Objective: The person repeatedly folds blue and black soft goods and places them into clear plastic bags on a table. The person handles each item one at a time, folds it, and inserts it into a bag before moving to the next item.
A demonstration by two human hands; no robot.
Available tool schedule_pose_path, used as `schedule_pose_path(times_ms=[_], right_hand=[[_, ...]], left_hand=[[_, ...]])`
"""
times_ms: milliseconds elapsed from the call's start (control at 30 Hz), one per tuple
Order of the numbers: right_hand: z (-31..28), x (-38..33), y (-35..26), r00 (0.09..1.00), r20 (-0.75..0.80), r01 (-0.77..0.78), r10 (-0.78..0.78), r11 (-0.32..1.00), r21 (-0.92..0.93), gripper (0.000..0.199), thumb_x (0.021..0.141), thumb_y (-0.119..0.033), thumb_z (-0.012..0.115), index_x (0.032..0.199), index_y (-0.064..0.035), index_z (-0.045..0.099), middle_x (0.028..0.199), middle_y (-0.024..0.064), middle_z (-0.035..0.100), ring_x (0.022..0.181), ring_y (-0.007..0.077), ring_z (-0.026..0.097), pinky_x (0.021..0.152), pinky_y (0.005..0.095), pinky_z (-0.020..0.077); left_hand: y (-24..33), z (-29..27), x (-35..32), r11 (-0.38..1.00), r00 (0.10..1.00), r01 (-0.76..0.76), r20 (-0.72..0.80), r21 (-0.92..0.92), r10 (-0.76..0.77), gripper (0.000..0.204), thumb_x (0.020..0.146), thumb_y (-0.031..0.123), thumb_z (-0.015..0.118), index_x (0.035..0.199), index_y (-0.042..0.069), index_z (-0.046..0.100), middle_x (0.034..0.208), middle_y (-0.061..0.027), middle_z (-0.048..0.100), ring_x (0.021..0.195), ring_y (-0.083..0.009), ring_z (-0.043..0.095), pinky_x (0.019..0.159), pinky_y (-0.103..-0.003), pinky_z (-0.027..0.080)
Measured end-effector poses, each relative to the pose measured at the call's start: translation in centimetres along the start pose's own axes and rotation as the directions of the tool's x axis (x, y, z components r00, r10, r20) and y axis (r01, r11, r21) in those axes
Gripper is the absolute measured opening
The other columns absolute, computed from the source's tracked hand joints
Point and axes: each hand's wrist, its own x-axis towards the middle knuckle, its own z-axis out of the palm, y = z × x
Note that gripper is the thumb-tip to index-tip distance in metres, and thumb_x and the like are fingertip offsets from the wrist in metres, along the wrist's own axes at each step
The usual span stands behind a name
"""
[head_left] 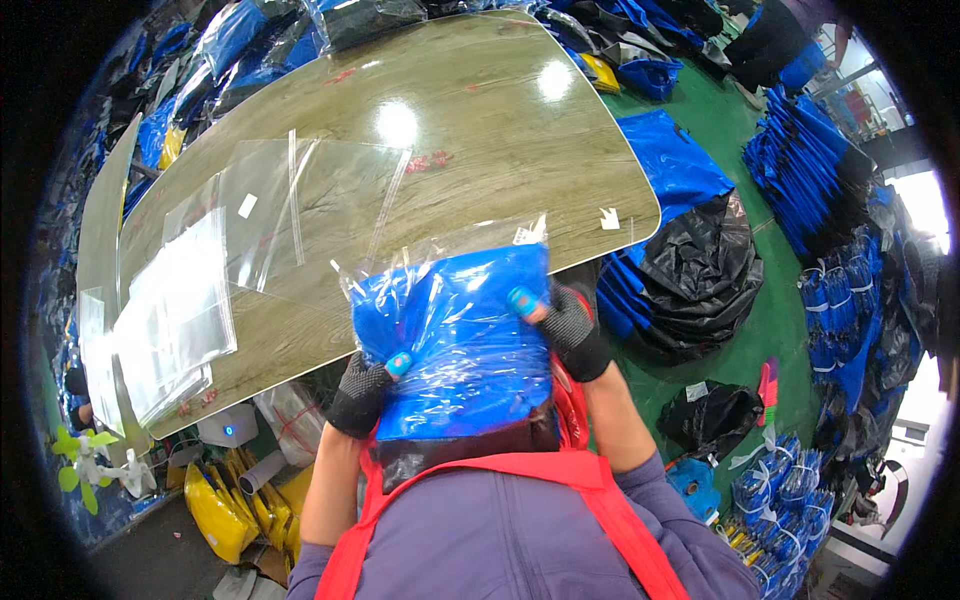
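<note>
A folded blue sheet in a clear plastic bag point(460, 330) is held close to my chest, its transparent top end pointing toward the table. My left hand point(365, 392), in a dark fingerless-style glove with blue tape on the thumb, grips its left side. On the right side, my right hand point(570, 328), gloved and taped the same way, clasps it with the thumb on top. A small white label point(527, 234) shows at the bag's upper right corner. Fingers under the package are hidden.
The wood-patterned table point(500, 110) carries flat clear bags point(185, 300) at left. A black bundle point(700, 280) and blue stacks point(810, 170) stand on the green floor point(715, 370) at right. Yellow packages point(220, 510) lie below left. Another person point(775, 45) stands far right.
</note>
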Motion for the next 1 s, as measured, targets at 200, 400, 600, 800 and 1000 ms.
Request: schedule_pose_path(times_ms=[200,400,600,800,1000], right_hand=[[0.0,0.7,0.1,0.998,0.067,0.021,-0.010,0.987,-0.157,0.055,0.087,-0.043,0.066,0.119,0.0016,0.059,0.107,0.0106,0.066,0.095,0.0161,0.061,0.084,0.0318,0.0495],[-0.1,-1.3,1.2,0.995,0.093,-0.016,0.042,0.965,-0.263,0.067,0.082,-0.044,0.070,0.130,-0.0011,0.050,0.118,0.0102,0.062,0.099,0.0196,0.061,0.085,0.0349,0.0495],[-0.6,-1.7,1.5,0.971,0.199,0.055,-0.131,0.935,0.350,0.075,0.093,-0.047,0.051,0.148,-0.0045,0.022,0.146,0.0146,0.036,0.132,0.0267,0.039,0.110,0.0425,0.0323],[-4.9,6.6,-4.0,0.914,0.404,0.068,-0.028,0.994,-0.084,0.064,0.090,-0.047,0.059,0.135,-0.0030,0.049,0.123,0.0118,0.059,0.112,0.0183,0.056,0.098,0.0334,0.0437],[-3.6,5.9,-9.9,0.912,0.271,0.352,-0.307,0.926,-0.134,0.064,0.081,-0.031,0.073,0.134,-0.0031,0.050,0.119,0.0154,0.062,0.106,0.0217,0.061,0.094,0.0343,0.0484]], left_hand=[[-0.5,-1.1,0.4,0.957,0.985,-0.114,-0.156,-0.267,0.074,0.067,0.087,0.039,0.066,0.136,0.000,0.042,0.124,-0.0128,0.056,0.109,-0.0218,0.056,0.092,-0.038,0.048],[-3.2,-1.1,-1.7,0.998,0.998,-0.055,-0.045,-0.018,0.055,0.084,0.074,0.037,0.078,0.139,0.001,0.039,0.131,-0.0131,0.052,0.117,-0.0251,0.052,0.100,-0.039,0.042],[2.5,-0.9,-3.2,0.890,0.997,0.068,-0.073,0.450,-0.039,0.061,0.069,0.026,0.083,0.117,0.002,0.055,0.112,-0.0130,0.062,0.109,-0.0223,0.058,0.094,-0.039,0.047],[10.3,1.8,-2.1,0.144,0.687,-0.690,0.578,0.709,0.440,0.034,0.082,0.017,0.067,0.114,0.008,0.065,0.135,-0.0236,0.049,0.130,-0.0391,0.042,0.107,-0.047,0.032],[8.7,0.3,0.2,0.918,0.918,-0.396,0.041,0.009,0.395,0.062,0.094,0.036,0.056,0.143,0.003,0.035,0.146,-0.0133,0.038,0.131,-0.0242,0.041,0.108,-0.037,0.034]])
